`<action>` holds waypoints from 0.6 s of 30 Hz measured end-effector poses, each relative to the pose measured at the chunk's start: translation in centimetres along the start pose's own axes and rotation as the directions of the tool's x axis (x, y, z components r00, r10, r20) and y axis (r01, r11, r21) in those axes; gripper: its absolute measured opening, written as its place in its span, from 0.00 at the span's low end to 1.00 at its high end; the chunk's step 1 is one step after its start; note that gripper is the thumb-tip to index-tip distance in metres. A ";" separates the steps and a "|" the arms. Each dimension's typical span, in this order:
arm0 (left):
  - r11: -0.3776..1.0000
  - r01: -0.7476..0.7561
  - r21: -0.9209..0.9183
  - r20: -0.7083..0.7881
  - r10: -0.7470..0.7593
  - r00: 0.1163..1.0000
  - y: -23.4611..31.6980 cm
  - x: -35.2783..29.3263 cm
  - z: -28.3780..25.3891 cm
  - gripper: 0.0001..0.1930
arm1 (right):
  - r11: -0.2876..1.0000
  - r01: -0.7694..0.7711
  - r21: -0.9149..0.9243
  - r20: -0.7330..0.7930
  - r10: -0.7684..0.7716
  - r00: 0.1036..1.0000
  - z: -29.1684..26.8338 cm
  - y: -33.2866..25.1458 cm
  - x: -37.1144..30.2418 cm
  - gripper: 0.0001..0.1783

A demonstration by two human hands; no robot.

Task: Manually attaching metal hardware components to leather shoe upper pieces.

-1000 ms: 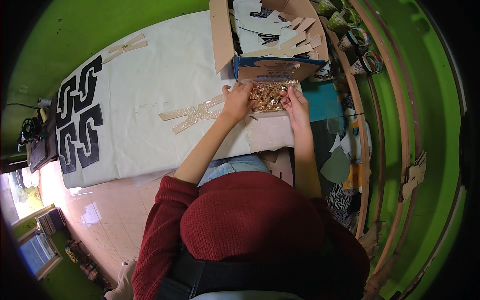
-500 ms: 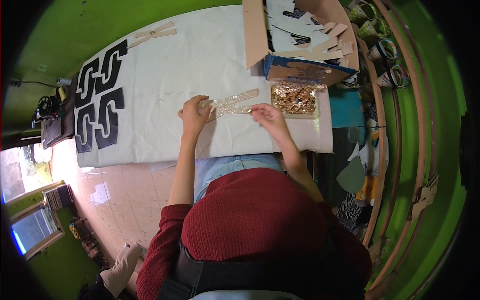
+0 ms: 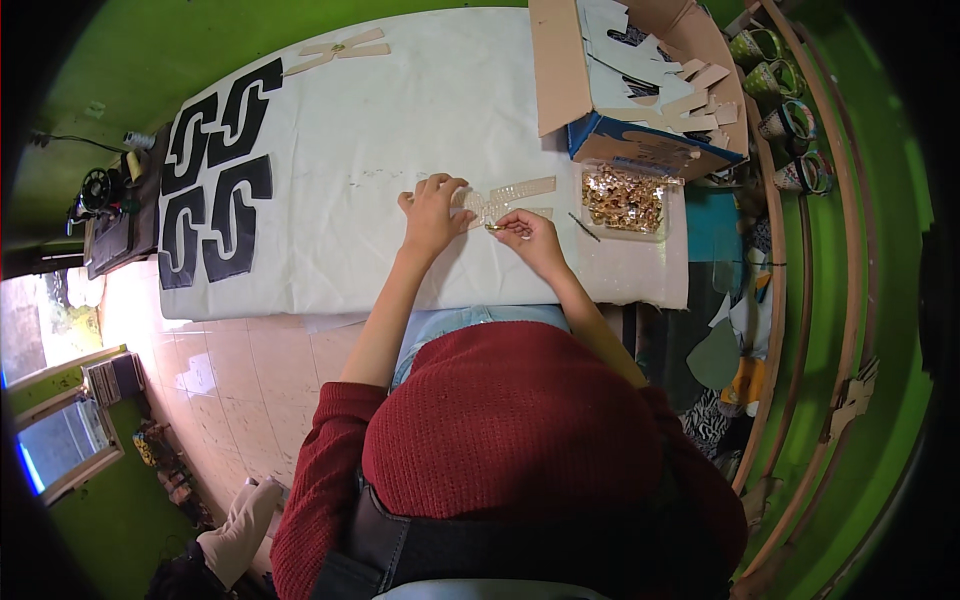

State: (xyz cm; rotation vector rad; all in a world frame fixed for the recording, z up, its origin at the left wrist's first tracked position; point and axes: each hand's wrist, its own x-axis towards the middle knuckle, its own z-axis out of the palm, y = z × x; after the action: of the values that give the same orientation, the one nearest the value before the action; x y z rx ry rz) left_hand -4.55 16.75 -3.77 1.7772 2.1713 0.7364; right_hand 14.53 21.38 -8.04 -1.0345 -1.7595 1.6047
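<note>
Right hand (image 3: 533,243): fingers are pinching a small gold-coloured piece (image 3: 492,228) near the middle of the beige X-shaped cutout (image 3: 525,187), which is lying flat on the white-covered bench (image 3: 400,120). Left hand (image 3: 430,216): fingers are spreading around the cutout's left end. Forearms are slanting inward.

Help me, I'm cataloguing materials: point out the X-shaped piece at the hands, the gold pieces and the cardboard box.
X-shaped piece (image 3: 527,187): head view, its upper right arm.
Gold pieces (image 3: 622,199): head view, middle of the heap.
Cardboard box (image 3: 640,148): head view, its blue near wall.
</note>
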 end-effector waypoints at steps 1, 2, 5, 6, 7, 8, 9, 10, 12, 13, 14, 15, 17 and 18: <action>0.999 0.033 -0.029 0.078 -0.031 0.997 0.4 0.2 -0.4 0.20 | 0.994 0.041 -0.098 -0.050 -0.046 0.998 0.1 0.0 0.0 0.08; 0.996 0.068 -0.055 0.156 -0.059 0.986 0.9 0.2 -0.8 0.16 | 0.994 0.038 -0.099 -0.058 -0.044 0.997 0.2 0.1 0.1 0.08; 0.993 0.072 -0.098 0.258 -0.044 0.965 0.9 -0.4 -0.8 0.09 | 0.989 0.050 -0.138 -0.092 -0.063 0.994 0.7 -0.2 0.4 0.08; 0.992 0.046 -0.115 0.246 -0.017 0.969 0.9 -0.9 -0.7 0.12 | 0.988 0.059 -0.146 -0.104 -0.075 0.992 0.9 -0.4 0.6 0.08; 0.992 0.043 -0.119 0.246 -0.012 0.969 0.7 -1.3 -0.3 0.12 | 0.986 0.068 -0.155 -0.115 -0.086 0.990 1.0 -0.5 0.7 0.08; 0.977 0.078 -0.198 0.205 -0.037 0.978 0.6 -1.8 0.3 0.12 | 0.985 0.067 -0.159 -0.118 -0.087 0.989 1.1 -0.6 0.8 0.08; 0.955 0.111 -0.276 0.165 -0.066 0.984 0.7 -2.1 0.5 0.11 | 0.987 0.084 -0.139 -0.120 -0.101 0.988 1.1 -0.9 0.8 0.08; 0.943 0.086 -0.323 0.091 -0.060 0.994 0.9 -2.3 0.6 0.11 | 0.988 0.100 -0.118 -0.121 -0.115 0.986 1.1 -1.2 0.9 0.08; 0.854 0.151 -0.498 0.112 -0.110 0.988 0.7 -1.7 1.1 0.11 | 0.996 0.081 -0.040 -0.118 -0.085 0.989 1.3 -0.7 1.4 0.07; 0.732 0.210 -0.648 0.142 -0.155 0.978 0.6 -1.6 1.4 0.11 | 0.997 0.061 0.042 -0.113 -0.056 0.992 1.4 -0.4 1.5 0.07; 0.729 0.213 -0.650 0.142 -0.159 0.977 0.5 -1.5 1.6 0.11 | 0.998 0.058 0.039 -0.109 -0.054 0.993 1.4 -0.1 1.6 0.07; 0.755 0.163 -0.635 0.086 -0.141 0.986 0.5 -1.4 1.7 0.11 | 0.995 0.046 0.088 -0.138 -0.034 0.990 1.5 0.0 1.7 0.08; 0.779 0.119 -0.616 0.032 -0.127 0.991 0.5 -1.1 1.9 0.10 | 0.990 0.031 0.137 -0.162 -0.009 0.987 1.6 0.1 1.9 0.08; 0.795 0.086 -0.600 0.002 -0.105 0.994 0.4 -1.2 2.0 0.10 | 0.989 0.018 0.146 -0.159 0.006 0.987 1.6 0.2 1.9 0.08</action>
State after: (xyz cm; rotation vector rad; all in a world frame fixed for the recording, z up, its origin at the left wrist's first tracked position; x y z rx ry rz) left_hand -2.94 16.12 -5.35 1.3145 1.7371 1.2616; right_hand 12.18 22.00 -8.67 -1.0547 -1.5143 1.5755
